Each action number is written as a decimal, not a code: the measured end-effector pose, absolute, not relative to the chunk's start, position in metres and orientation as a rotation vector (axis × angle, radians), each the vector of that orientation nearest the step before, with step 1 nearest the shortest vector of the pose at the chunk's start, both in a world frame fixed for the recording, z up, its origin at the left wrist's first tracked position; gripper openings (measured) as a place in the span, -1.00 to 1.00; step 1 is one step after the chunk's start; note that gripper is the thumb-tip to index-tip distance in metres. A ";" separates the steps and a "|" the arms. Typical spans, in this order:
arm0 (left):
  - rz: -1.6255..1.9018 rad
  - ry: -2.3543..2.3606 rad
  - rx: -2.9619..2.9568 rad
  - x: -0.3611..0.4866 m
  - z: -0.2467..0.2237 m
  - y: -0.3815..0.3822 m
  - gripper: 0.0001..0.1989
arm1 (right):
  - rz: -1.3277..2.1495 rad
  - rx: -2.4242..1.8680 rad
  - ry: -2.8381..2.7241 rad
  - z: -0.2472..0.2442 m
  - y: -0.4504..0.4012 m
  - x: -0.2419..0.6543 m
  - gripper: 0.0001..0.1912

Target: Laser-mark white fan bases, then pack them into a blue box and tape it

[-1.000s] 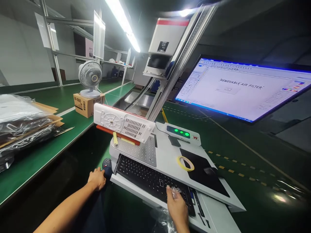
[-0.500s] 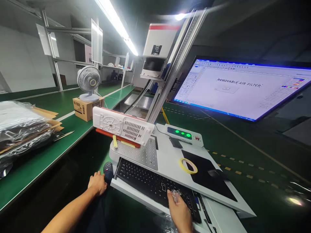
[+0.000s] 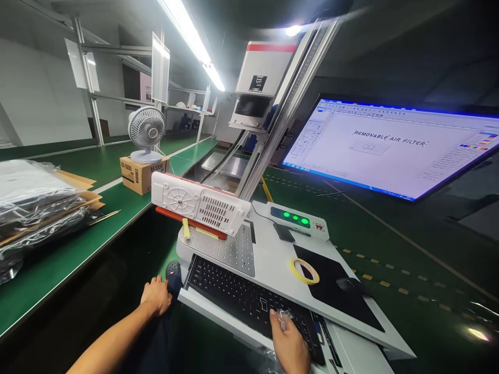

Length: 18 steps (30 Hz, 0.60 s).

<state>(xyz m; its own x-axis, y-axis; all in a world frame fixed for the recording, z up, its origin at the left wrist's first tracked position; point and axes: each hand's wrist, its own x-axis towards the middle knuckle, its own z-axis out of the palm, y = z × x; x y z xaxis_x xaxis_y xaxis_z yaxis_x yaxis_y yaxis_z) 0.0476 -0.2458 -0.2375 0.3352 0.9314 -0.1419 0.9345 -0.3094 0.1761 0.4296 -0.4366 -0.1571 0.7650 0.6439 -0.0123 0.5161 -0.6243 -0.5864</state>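
My right hand point(image 3: 289, 343) is closed on a crumpled piece of clear plastic film point(image 3: 284, 318), above the right end of the black keyboard point(image 3: 234, 291). More clear plastic hangs below that hand, partly hidden by it. To the left, my left hand point(image 3: 156, 296) rests on my dark-clothed leg, holding nothing, its fingers bent forward and loosely apart. Past the keyboard, a white plastic panel with a round grille and slots point(image 3: 198, 203) stands tilted on a red-orange support point(image 3: 187, 223) over a perforated metal plate point(image 3: 237, 254).
A marking machine head point(image 3: 261, 70) hangs above the panel. Yellow tape point(image 3: 304, 271) and a mouse point(image 3: 353, 285) lie on the black pad point(image 3: 335, 301). The monitor point(image 3: 390, 150) is at right. A fan point(image 3: 146, 130) on a carton point(image 3: 136, 176) and plastic-wrapped sheets point(image 3: 39, 208) are left.
The view has shifted slightly, so the surroundings sit a little further right. Both hands keep nearly the same pose, the right still holding the plastic film.
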 end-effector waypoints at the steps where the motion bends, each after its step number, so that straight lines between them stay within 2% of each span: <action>1: -0.014 1.691 2.371 0.048 -0.238 -0.246 -0.52 | 0.297 -2.389 -0.859 -0.157 -0.437 0.429 -0.54; 11: 0.136 1.648 2.388 0.045 -0.228 -0.257 -0.53 | 0.291 -2.289 -0.861 -0.157 -0.442 0.422 -0.41; 16: 0.123 1.579 2.461 0.033 -0.233 -0.301 -0.51 | 0.257 -2.021 -0.802 -0.146 -0.475 0.378 -0.13; 18: 0.061 1.548 2.497 0.026 -0.243 -0.326 -0.48 | 0.219 -1.894 -0.795 -0.140 -0.495 0.343 -0.08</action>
